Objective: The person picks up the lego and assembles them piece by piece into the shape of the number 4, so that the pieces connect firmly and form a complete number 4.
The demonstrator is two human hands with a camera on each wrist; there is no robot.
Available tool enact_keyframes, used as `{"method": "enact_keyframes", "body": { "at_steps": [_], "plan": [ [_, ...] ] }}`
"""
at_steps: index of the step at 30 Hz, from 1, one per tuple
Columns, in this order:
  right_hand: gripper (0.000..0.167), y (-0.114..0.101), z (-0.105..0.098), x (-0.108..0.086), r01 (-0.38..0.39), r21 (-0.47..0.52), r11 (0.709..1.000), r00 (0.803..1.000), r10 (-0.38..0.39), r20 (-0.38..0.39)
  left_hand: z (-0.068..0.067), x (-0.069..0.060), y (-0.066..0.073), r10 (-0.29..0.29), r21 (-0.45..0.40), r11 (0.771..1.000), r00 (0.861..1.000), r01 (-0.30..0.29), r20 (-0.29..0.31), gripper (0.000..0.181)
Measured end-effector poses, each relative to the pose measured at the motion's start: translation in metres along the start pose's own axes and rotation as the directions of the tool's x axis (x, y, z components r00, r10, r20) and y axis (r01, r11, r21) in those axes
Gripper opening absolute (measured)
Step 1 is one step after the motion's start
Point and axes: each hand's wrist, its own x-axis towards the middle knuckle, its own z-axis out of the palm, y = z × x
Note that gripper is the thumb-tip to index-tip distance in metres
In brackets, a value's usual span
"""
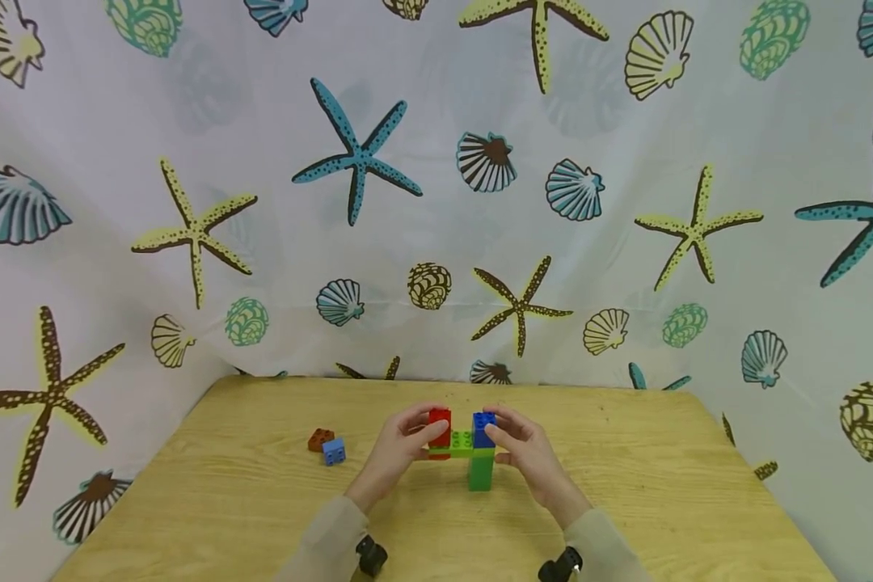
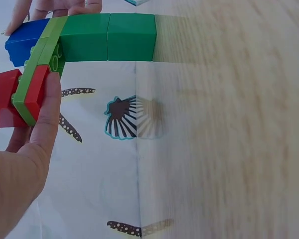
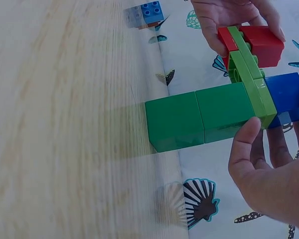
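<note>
Between the left hand [image 1: 396, 447] and the right hand [image 1: 533, 454] sits the build [image 1: 461, 442], its leg [image 1: 480, 477] under the right grip, down on the table [image 1: 647, 485]; left of the left grip lie two loose blocks [image 1: 333, 453], close together, and behind both hands hangs the cloth [image 1: 436, 226]

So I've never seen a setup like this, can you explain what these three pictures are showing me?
There's no robot here, just a person's two bare hands. The wide picture comes from a camera worn on the head; the others come from cameras on each wrist, so the table appears tipped sideways in them. The left hand grips two red toy building bricks, above and below one end of a lime-green piece; the right hand holds a dark blue brick on the other end, above two stacked green bricks standing on the table. A light blue brick and a reddish-brown brick lie off to the left. Behind hangs a cloth printed with shells and starfish.
</note>
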Motion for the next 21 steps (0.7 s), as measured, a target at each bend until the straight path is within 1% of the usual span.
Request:
{"method": "enact_keyframes", "body": {
  "at_steps": [6, 11, 15, 21],
  "plan": [
    [0.05, 0.0007, -0.0005, 0.0014, 0.004, 0.003, 1.0, 1.0, -0.004, 0.002, 0.0007, 0.001, 0.0018, -0.007, 0.009, 1.0, 1.0, 0.007, -0.015, 0.049],
    [0.047, 0.0012, 0.002, 0.0005, 0.015, -0.011, 1.0, 1.0, -0.015, 0.003, 0.0015, -0.0016, 0.0013, -0.019, 0.004, 1.0, 0.998, 0.019, -0.054, 0.047],
    [0.047, 0.0006, 0.0023, 0.0006, 0.026, -0.02, 0.999, 1.0, -0.026, 0.002, 0.0035, -0.0023, 0.001, -0.004, 0.013, 1.0, 0.997, 0.005, -0.077, 0.046],
    [0.046, 0.0011, 0.0004, 0.001, 0.022, -0.029, 0.999, 1.0, -0.022, -0.007, 0.0051, -0.0021, 0.0003, 0.006, 0.025, 1.0, 0.997, -0.004, -0.081, 0.046]
  ]
}}
